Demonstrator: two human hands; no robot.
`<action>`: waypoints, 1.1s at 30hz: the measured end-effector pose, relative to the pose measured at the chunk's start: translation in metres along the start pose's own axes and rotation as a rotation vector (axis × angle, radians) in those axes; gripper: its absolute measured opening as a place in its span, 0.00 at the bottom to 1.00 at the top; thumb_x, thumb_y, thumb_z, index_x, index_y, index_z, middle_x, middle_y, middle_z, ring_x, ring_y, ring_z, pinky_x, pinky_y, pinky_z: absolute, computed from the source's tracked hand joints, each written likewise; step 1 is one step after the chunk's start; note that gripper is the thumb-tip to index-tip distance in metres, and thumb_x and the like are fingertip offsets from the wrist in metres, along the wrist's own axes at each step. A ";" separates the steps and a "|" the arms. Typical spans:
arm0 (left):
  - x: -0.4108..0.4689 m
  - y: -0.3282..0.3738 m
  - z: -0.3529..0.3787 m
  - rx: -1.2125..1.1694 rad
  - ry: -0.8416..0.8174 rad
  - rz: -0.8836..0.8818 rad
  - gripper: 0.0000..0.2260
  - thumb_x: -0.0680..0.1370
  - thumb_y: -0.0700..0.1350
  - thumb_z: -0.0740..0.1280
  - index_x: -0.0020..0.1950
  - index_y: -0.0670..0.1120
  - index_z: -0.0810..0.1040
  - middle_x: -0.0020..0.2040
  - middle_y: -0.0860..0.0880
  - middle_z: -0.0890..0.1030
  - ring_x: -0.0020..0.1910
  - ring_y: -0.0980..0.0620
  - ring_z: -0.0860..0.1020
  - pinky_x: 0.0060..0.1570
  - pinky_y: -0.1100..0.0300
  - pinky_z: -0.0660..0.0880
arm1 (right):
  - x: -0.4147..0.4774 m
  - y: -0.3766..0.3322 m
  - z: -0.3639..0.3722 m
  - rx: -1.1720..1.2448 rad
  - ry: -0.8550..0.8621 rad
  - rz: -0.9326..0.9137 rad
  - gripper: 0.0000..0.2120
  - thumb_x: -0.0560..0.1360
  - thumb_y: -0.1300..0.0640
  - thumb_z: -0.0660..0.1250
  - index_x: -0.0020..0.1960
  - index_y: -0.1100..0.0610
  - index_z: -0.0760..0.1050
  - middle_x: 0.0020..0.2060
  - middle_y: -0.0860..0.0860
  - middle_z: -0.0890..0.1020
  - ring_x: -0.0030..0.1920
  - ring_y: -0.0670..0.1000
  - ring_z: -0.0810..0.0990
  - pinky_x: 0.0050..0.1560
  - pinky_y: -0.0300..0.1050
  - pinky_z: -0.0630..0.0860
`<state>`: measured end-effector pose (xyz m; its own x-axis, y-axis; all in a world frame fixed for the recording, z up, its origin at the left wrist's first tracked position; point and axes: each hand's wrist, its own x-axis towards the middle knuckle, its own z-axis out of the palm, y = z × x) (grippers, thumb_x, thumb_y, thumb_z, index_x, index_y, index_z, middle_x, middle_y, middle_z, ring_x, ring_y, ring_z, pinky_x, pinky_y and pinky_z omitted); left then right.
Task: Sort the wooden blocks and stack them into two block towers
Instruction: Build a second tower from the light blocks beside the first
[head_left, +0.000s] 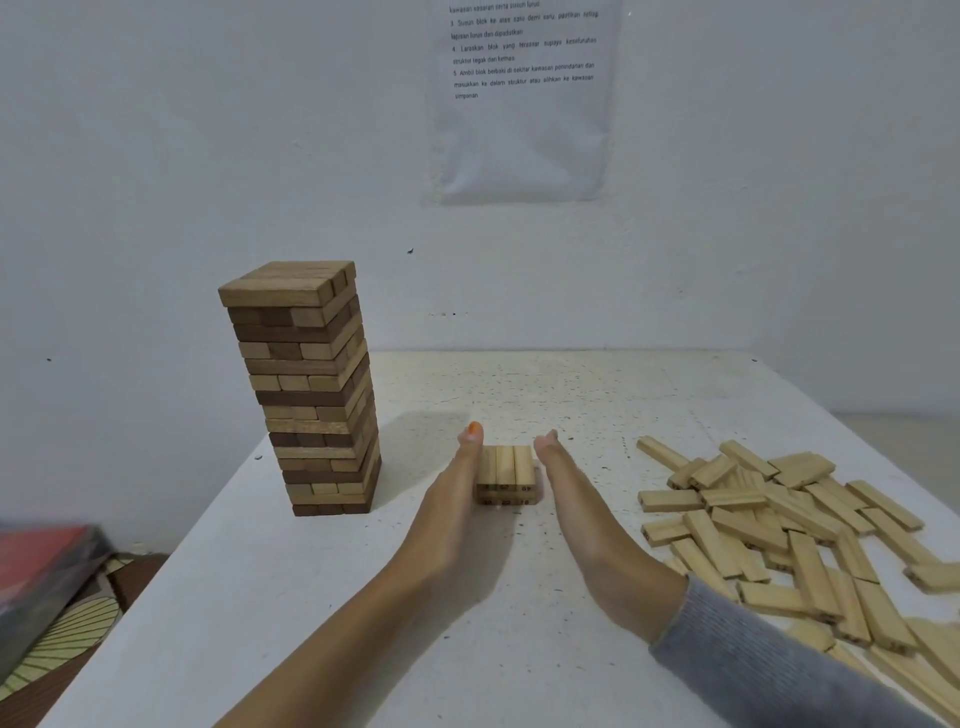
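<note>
The low stack of pale numbered wooden blocks stood near the middle of the bench, two layers showing, three blocks across the top. The left hand lay flat against its left side and the right hand flat along its right side. Both had straight fingers and gripped nothing, apparently squaring the layers; whether the right palm actually touched the wood could not be told. Toward the bench's left edge rose the tall tower of mixed dark and light brown wooden blocks, many layers high with a full top course, so that tower looked finished. Along the right edge sprawled the loose heap of pale wooden blocks, lying unstacked. By this showing the sorting was done and one tower built, while the second had barely begun. A grey sleeve covered the right forearm, and a printed paper sheet hung on the wall behind.
</note>
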<state>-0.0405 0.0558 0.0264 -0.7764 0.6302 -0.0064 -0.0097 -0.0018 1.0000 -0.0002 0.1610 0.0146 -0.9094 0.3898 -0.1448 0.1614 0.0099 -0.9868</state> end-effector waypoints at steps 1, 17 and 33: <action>0.002 0.000 -0.004 0.023 0.046 -0.005 0.14 0.81 0.59 0.51 0.61 0.56 0.70 0.51 0.64 0.80 0.49 0.71 0.76 0.67 0.64 0.60 | -0.001 -0.003 -0.003 0.007 0.009 -0.020 0.28 0.82 0.40 0.47 0.79 0.44 0.45 0.78 0.40 0.51 0.77 0.43 0.50 0.74 0.45 0.49; -0.004 -0.013 0.071 0.508 -0.145 0.545 0.12 0.78 0.41 0.65 0.54 0.59 0.75 0.53 0.61 0.77 0.57 0.66 0.73 0.52 0.75 0.66 | -0.086 -0.001 -0.112 -0.183 0.269 -0.294 0.13 0.75 0.67 0.66 0.45 0.52 0.84 0.42 0.47 0.85 0.47 0.44 0.82 0.48 0.35 0.77; 0.027 -0.035 0.133 1.023 -0.333 0.562 0.12 0.76 0.52 0.69 0.54 0.47 0.82 0.51 0.50 0.75 0.55 0.52 0.70 0.55 0.59 0.67 | -0.104 0.047 -0.214 -0.923 0.316 -0.080 0.21 0.66 0.39 0.73 0.58 0.39 0.76 0.44 0.39 0.75 0.46 0.40 0.68 0.46 0.39 0.65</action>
<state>0.0229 0.1766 -0.0075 -0.3107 0.9078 0.2818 0.8953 0.1799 0.4075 0.1842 0.3176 -0.0009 -0.8081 0.5837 0.0788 0.4622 0.7113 -0.5295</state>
